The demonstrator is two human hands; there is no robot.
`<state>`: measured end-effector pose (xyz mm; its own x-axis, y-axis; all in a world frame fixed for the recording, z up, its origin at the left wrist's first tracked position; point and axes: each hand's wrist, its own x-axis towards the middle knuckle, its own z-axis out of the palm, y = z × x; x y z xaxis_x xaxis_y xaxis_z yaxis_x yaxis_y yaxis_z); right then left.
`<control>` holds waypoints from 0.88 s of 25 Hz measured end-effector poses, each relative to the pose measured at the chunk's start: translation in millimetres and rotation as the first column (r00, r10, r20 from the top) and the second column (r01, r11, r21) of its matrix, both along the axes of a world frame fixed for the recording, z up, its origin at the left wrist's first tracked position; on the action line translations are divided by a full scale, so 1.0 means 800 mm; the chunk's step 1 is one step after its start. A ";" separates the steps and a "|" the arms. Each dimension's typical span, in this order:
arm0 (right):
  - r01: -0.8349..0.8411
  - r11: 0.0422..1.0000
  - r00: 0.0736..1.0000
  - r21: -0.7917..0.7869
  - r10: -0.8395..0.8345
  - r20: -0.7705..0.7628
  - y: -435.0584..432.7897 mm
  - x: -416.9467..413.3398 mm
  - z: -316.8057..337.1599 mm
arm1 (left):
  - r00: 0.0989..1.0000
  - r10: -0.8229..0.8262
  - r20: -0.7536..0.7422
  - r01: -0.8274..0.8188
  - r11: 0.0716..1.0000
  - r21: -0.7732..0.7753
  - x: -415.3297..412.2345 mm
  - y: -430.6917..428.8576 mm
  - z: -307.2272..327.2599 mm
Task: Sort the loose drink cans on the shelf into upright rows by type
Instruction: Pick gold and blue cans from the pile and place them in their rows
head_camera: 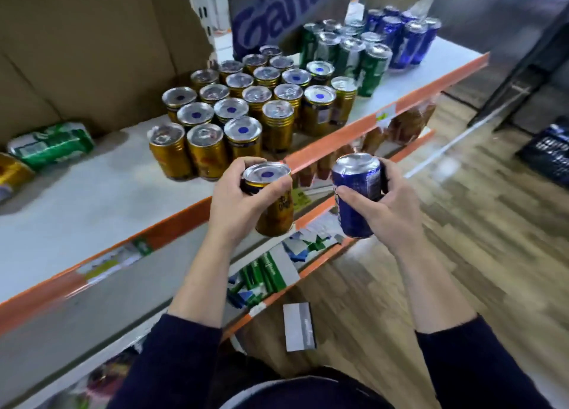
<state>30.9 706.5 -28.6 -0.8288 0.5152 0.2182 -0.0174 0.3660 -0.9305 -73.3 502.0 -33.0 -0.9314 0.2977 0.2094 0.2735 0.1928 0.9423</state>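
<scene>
Gold can (271,199), frame centre, gripped by left hand (234,205); blue can (357,193) gripped by right hand (388,205). Upright gold rows (246,110) on shelf (92,199); green cans (348,54) and blue cans (403,36) upper right; green can (50,145) at left, apparently on its side.

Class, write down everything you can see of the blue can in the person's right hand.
The blue can looks like shiny metal, with a silver top and a pale label panel on its side. It is slightly tilted, held in the air in front of the shelf's orange edge. The right hand grips it, thumb across the front, fingers curled round the far side. Nothing else touches it.
</scene>
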 end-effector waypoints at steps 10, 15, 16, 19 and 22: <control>0.101 0.993 0.994 -0.067 -0.099 0.034 0.208 0.011 -0.037 | 0.997 -0.078 0.001 0.078 0.992 -0.100 -0.015 0.226 0.000; 0.123 0.991 0.992 -0.053 -0.122 0.032 0.325 -0.048 -0.049 | 0.993 -0.112 -0.024 0.110 0.990 -0.083 -0.075 0.352 -0.013; 0.119 0.992 0.993 -0.043 -0.117 0.034 0.352 -0.065 -0.047 | 0.994 -0.109 -0.026 0.107 0.991 -0.080 -0.091 0.379 -0.012; 0.109 0.994 0.994 -0.033 -0.108 0.032 0.419 -0.117 -0.033 | 0.994 -0.093 -0.060 0.087 0.991 -0.098 -0.136 0.443 -0.001; 0.085 0.995 0.996 -0.050 -0.085 -0.008 0.474 -0.172 -0.015 | 0.994 -0.063 -0.095 0.051 0.991 -0.123 -0.180 0.489 0.013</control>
